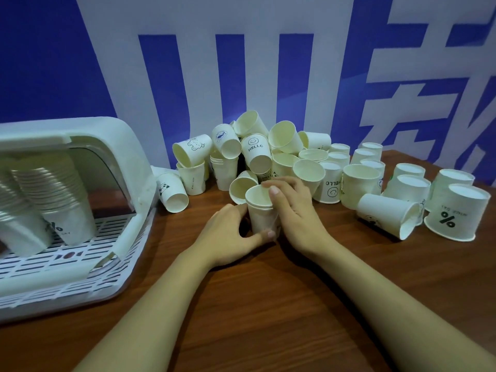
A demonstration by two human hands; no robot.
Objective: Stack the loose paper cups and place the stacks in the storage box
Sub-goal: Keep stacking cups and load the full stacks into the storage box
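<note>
A short stack of white paper cups (261, 213) stands upright on the brown table in the middle of the view. My left hand (228, 234) curls round its lower part from the left, thumb across the front. My right hand (292, 208) grips it from the right, with the thumb hooked over the rim. Behind it lies a heap of loose paper cups (257, 151), some on their sides, some upright. At the left stands the white storage box (134, 200), open toward me, with tall cup stacks (45, 194) leaning inside.
Several cups stand upside down at the right, among them one with a percent sign (456, 213), and one dented cup (389, 216) lies on its side. A single cup (173, 191) lies beside the box. A blue and white wall closes the back.
</note>
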